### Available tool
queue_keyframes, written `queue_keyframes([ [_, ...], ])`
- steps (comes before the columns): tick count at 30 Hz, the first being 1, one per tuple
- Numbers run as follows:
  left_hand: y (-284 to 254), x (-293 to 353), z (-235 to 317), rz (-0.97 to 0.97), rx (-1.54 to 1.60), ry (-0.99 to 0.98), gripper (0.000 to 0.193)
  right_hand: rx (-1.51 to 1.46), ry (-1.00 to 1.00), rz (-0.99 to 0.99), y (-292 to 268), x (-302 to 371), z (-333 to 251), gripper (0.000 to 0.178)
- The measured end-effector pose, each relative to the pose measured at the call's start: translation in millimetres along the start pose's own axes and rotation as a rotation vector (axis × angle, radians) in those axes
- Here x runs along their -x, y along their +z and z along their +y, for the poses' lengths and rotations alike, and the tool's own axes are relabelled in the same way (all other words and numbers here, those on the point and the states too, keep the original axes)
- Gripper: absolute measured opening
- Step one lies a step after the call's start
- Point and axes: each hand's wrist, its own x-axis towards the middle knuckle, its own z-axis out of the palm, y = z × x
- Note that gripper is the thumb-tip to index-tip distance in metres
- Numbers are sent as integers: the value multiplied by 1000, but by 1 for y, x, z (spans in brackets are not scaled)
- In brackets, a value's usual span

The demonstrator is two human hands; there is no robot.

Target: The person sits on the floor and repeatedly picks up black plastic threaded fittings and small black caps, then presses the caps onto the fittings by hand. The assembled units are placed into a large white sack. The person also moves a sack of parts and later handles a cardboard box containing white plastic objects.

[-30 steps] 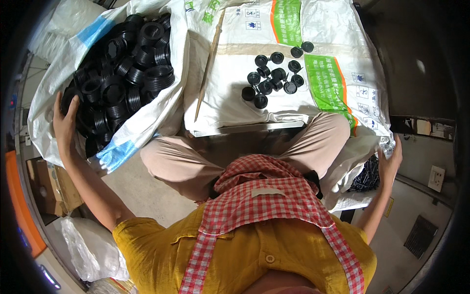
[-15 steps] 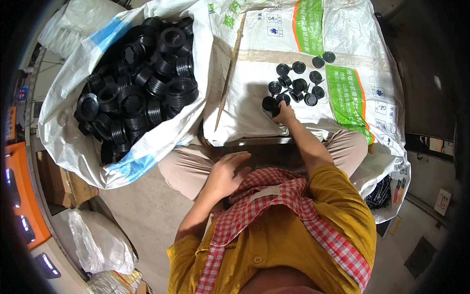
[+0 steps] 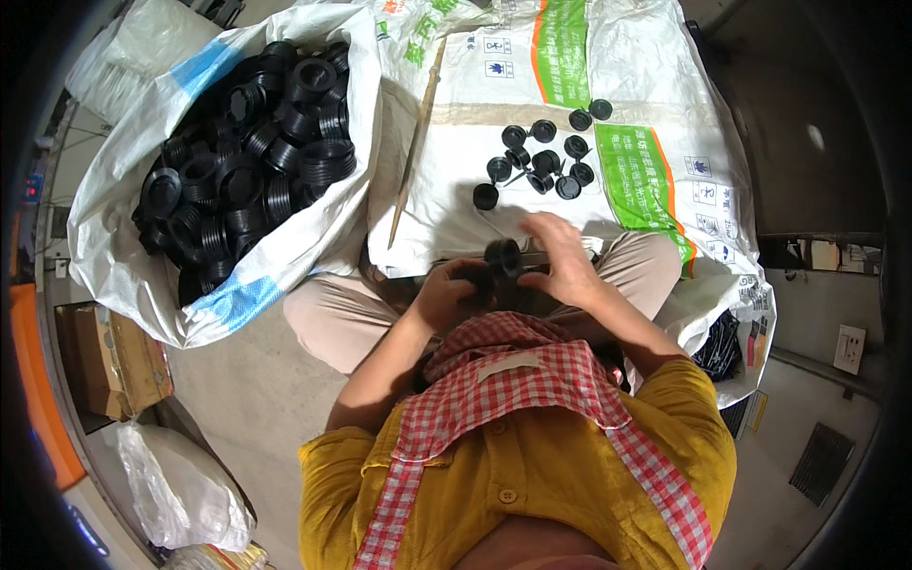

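Observation:
Over my lap, my left hand [image 3: 454, 293] is closed around a dark piece, mostly hidden in its fingers. A round black plastic cap [image 3: 503, 256] sits just above those fingers; whether it is joined to the hidden piece I cannot tell. My right hand [image 3: 567, 264] is beside the cap, slightly blurred, with thumb and fingers apart. Several small black caps [image 3: 544, 161], some with thin stems, lie in a loose group beyond my hands on a white woven sack [image 3: 475, 157]. One separate black cap [image 3: 485, 197] is nearest to me.
At the left stands an open white bag [image 3: 104, 256] full of black threaded plastic rings [image 3: 239, 180]. A thin wooden stick [image 3: 418, 142] lies along the sack. Thin dark pieces [image 3: 719, 347] fill a bag at the right. A cardboard box [image 3: 133, 366] stands at the far left.
My right hand has drawn back from the caps on the sack toward my lap. My left hand, earlier resting with fingers extended, has moved up and now holds a dark piece.

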Motion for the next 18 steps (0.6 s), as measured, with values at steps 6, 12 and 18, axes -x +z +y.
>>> queue_keyframes([
  [6, 19, 31, 2, -65, -457, 15, 38, -15, -261, -448, 4, 1, -19, 27],
  [12, 48, 54, 30, -232, -1760, 986, 33, -98, 118, -715, 6, 23, -34, 22],
  [18, 27, 96, 107, 33, -1593, 1183, 29, -904, 789, -739, -49, 56, 9, 13],
])
